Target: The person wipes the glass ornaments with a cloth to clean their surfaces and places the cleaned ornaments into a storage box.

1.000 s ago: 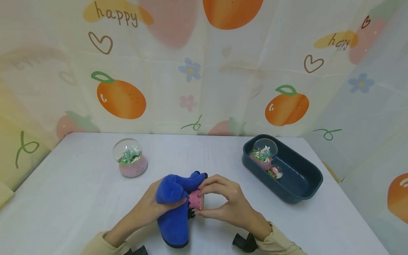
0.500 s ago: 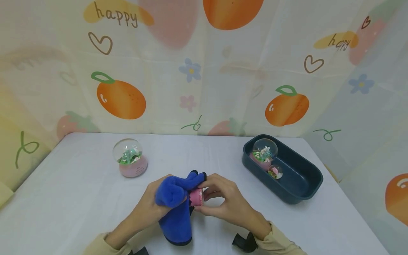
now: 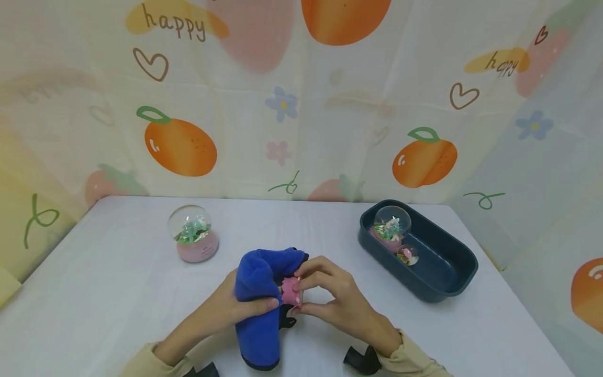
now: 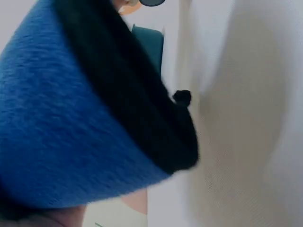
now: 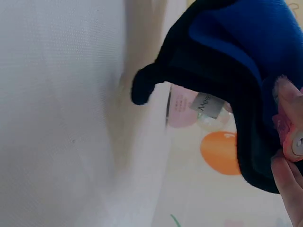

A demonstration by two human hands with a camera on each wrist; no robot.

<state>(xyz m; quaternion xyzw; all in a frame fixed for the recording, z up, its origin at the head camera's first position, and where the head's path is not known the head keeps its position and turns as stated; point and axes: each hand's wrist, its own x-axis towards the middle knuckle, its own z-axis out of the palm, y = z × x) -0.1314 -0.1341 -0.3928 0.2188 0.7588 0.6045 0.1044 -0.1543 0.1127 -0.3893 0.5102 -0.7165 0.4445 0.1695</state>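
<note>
My left hand (image 3: 228, 303) grips a bunched blue plush cloth (image 3: 258, 335) with black edging, its thumb pressed across the front. Between the thumb and fingers of my right hand (image 3: 341, 293) is a small snow globe with a scalloped pink base (image 3: 290, 292). Its ball end faces into the cloth and is hidden. In the right wrist view, the underside of the pink base (image 5: 294, 144) shows a pale round disc, and a white label (image 5: 208, 105) hangs from the cloth. Cloth (image 4: 71, 118) covers much of the left wrist view.
A larger snow globe (image 3: 195, 234) with a pink base stands back left on the white table (image 3: 118, 293). At the right, a dark blue tray (image 3: 443, 272) holds another large snow globe (image 3: 391, 228) and a small one (image 3: 407, 254). Black straps lie near both wrists.
The cloth has shifted and been re-bunched in my left hand, its lower part swinging slightly. My right hand keeps hold of the small snow globe, whose base has turned a little.
</note>
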